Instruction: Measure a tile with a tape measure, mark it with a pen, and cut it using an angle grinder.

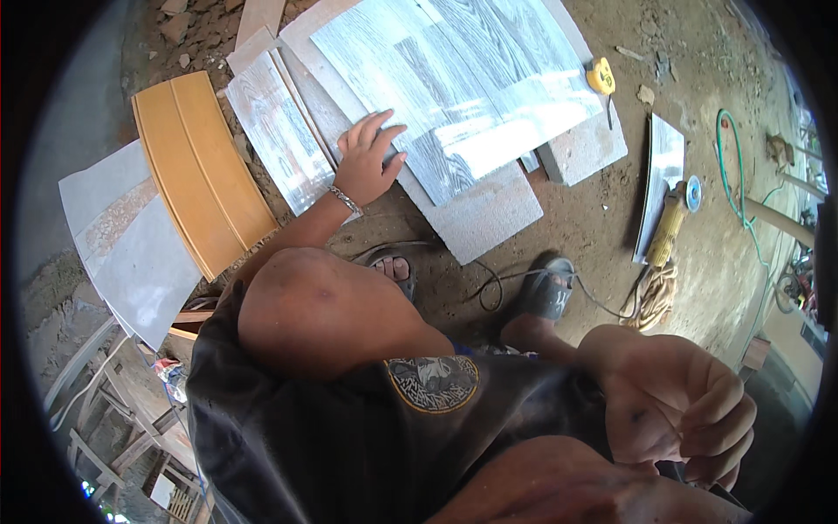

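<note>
Left hand [368, 166] at left edge, grey wood-grain tile [476, 83] extending right

The left hand [367, 166] has a silvery chain bracelet [346, 202] at its wrist. Dark, slightly shiny clothing [314, 428] bears a round, yellow-edged emblem [434, 384]; dark open-toed sandals [548, 297] cover both feet.

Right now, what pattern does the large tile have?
The large tile has grey wood grain in plank strips; best in head view.
</note>
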A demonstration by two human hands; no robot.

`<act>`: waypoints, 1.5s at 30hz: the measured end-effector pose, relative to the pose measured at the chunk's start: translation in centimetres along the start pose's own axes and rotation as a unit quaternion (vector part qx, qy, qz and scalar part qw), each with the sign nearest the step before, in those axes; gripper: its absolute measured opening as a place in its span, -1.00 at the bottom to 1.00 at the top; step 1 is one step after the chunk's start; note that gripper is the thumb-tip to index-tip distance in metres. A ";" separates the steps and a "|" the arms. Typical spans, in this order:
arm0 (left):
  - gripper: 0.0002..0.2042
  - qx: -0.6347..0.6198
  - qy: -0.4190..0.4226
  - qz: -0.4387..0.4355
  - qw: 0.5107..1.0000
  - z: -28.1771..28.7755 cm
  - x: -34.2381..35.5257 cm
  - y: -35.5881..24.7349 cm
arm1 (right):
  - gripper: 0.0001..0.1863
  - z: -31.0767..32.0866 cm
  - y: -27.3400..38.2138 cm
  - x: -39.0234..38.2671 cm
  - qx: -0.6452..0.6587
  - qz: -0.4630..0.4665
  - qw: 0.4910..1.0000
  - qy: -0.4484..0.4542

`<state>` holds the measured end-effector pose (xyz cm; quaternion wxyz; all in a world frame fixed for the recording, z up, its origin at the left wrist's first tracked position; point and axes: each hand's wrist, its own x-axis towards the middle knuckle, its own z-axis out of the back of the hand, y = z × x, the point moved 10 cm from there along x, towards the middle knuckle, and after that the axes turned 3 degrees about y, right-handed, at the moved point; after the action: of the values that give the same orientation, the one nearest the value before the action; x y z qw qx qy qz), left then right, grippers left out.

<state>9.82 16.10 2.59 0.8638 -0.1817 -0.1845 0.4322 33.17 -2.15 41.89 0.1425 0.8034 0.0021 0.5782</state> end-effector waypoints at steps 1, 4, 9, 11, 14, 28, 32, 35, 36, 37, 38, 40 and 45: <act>-0.58 0.001 -0.018 0.002 1.000 0.5 0.0 0.0 | -0.86 0.3 0.8 -0.3 0.015 0.019 1.000 -0.007; -0.58 -0.012 -0.008 -0.002 1.000 0.5 0.2 -0.1 | -0.77 -0.2 -0.1 -0.6 -0.051 -0.076 0.993 0.073; -0.58 -0.018 -0.003 0.010 1.000 0.2 0.1 -0.1 | -0.78 2.9 -0.1 0.1 0.038 -0.060 0.997 -0.025; -0.56 -0.001 0.009 0.015 1.000 0.0 0.1 0.0 | -0.78 3.0 -0.7 0.3 0.057 -0.062 0.996 -0.039; -0.56 -0.002 0.008 0.006 1.000 0.0 0.1 -0.1 | -0.79 2.6 -1.3 0.3 0.071 -0.074 0.994 -0.043; -0.57 0.000 -0.007 -0.011 1.000 0.4 0.1 -0.3 | -0.39 2.5 -4.4 -1.4 0.018 -0.146 0.987 0.070; -0.57 -0.011 -0.002 -0.014 1.000 0.1 0.4 -0.7 | -0.36 6.3 -14.6 -10.3 -0.042 -0.405 0.911 0.070; -0.50 0.002 0.013 -0.021 1.000 -0.4 0.5 -1.2 | -0.70 13.0 -20.0 -18.7 -0.342 -0.569 0.713 0.227; -0.49 -0.008 0.018 -0.025 0.999 -0.4 0.6 -1.3 | -0.71 16.6 -19.9 -18.0 -0.445 -0.505 0.710 0.208; -0.48 0.013 0.020 -0.025 0.999 -0.4 0.4 -1.4 | -0.75 20.7 -19.9 -17.2 -0.511 -0.460 0.705 0.172; -0.48 0.006 0.022 -0.034 0.999 -0.5 0.4 -1.6 | -0.76 25.6 -19.4 -16.5 -0.579 -0.440 0.678 0.110; -0.48 0.028 0.024 -0.033 0.999 -0.4 0.5 -1.4 | -0.66 33.8 -16.7 -14.4 -0.738 -0.369 0.561 0.068; -0.40 0.047 -0.002 -0.067 0.997 0.0 0.7 -2.0 | -0.08 51.6 -9.8 -18.4 -0.784 -0.601 0.129 0.086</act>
<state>11.58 15.56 3.71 0.8981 -0.1274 -0.1778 0.3815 76.61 -7.55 7.53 0.9955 -0.0592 0.0424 0.0601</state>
